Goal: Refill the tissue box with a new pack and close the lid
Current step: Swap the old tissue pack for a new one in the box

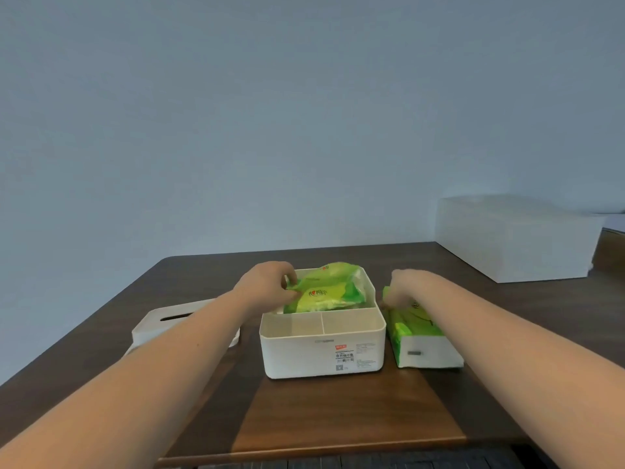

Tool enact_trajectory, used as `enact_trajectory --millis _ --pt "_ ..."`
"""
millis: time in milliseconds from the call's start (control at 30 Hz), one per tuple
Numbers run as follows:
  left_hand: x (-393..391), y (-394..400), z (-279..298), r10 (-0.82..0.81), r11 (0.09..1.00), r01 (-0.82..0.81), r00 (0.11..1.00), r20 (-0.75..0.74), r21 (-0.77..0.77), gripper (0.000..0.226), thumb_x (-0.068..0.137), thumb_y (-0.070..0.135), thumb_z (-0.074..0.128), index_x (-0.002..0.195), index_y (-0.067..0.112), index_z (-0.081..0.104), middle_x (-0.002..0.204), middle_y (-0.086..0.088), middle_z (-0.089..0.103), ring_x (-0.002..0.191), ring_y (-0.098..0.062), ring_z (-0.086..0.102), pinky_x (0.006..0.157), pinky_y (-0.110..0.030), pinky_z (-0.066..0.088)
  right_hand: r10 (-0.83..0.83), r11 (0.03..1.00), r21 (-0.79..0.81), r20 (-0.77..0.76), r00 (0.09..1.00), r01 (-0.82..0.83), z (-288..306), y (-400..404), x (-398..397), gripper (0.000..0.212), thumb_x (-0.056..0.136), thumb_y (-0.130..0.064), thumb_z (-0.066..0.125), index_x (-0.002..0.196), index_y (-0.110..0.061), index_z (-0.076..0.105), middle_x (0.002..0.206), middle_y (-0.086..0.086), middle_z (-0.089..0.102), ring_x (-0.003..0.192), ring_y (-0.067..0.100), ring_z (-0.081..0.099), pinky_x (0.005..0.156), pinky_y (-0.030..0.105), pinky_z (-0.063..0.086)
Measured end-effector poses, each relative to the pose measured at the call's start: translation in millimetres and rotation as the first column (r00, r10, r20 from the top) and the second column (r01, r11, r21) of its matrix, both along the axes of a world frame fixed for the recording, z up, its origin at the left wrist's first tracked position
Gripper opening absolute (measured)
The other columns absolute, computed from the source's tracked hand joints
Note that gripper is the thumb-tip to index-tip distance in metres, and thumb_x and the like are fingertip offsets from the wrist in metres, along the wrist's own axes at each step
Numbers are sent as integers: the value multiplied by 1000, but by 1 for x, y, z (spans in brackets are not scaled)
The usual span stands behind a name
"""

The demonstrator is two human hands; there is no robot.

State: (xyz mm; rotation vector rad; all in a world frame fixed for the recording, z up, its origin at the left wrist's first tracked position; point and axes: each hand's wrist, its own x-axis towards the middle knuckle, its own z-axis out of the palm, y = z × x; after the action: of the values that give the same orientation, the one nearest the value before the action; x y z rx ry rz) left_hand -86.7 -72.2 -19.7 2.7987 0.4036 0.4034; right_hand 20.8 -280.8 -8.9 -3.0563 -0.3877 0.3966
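Observation:
A white tissue box (pixel 324 357) stands open in the middle of the brown table, with two small front compartments that hold nothing. A crumpled green tissue pack (pixel 333 291) lies in its rear compartment, and my left hand (pixel 270 284) is shut on that pack's left end. To the right of the box lies a fuller green-and-white tissue pack (pixel 421 336). My right hand (pixel 404 287) rests on its far end, fingers curled on the wrapper. The white lid (pixel 159 324) with a dark slot lies on the table to the left, partly hidden by my left forearm.
A large white rectangular box (pixel 514 238) sits at the back right of the table (pixel 338 411). A plain grey-blue wall rises behind. The table's front edge runs just below the tissue box, with dark floor beneath.

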Motion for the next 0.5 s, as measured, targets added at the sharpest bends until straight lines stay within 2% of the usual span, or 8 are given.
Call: enact_trajectory --millis 67,133,167,267,333,433,500 --pt "2 1 2 -7 1000 8 1000 15 -18 21 82 28 67 101 18 66 80 7 54 82 -18 53 71 -25 42 16 999 -36 -47 999 -17 -8 -5 0 85 83 -51 60 150 -13 23 148 11 41 129 32 47 104 40 44" --pt "2 4 8 5 994 5 996 85 -113 11 83 24 67 91 16 66 74 5 55 73 -16 52 61 -24 39 -3 999 -51 -47 999 1 -16 -6 2 103 68 -59 65 151 -22 17 150 12 36 133 36 41 104 47 44" --pt "2 6 12 26 984 -3 991 129 -177 9 84 22 67 87 15 66 69 6 54 68 -14 50 58 -24 38 -14 1000 -24 -36 999 13 -19 -5 3 104 63 -58 64 150 -28 17 150 14 33 132 38 40 102 50 44" --pt "1 14 24 126 938 -27 955 269 -344 12 84 18 64 83 7 66 64 2 51 64 -18 47 56 -26 37 -49 997 61 -8 999 50 -26 -5 14 90 64 -50 56 146 -35 23 149 15 25 128 45 39 98 54 45" --pt "3 19 31 199 915 -42 913 357 -402 13 83 17 60 81 4 65 64 -1 49 62 -20 44 55 -26 36 -53 996 79 6 999 52 -25 -7 12 84 69 -48 53 146 -36 24 149 14 25 130 46 36 100 56 42" --pt "10 29 36 299 925 -142 844 445 -352 10 85 17 57 80 10 62 66 0 51 68 -22 47 52 -23 34 -56 992 111 25 998 53 -25 -8 15 76 76 -44 52 146 -36 24 149 13 25 133 45 30 102 59 38" --pt "17 35 34 334 930 -209 827 453 -304 10 87 17 56 84 11 63 70 -1 53 73 -23 49 51 -21 33 -57 989 140 24 998 53 -26 -7 19 75 77 -41 53 146 -36 24 149 12 26 135 44 28 102 60 37"
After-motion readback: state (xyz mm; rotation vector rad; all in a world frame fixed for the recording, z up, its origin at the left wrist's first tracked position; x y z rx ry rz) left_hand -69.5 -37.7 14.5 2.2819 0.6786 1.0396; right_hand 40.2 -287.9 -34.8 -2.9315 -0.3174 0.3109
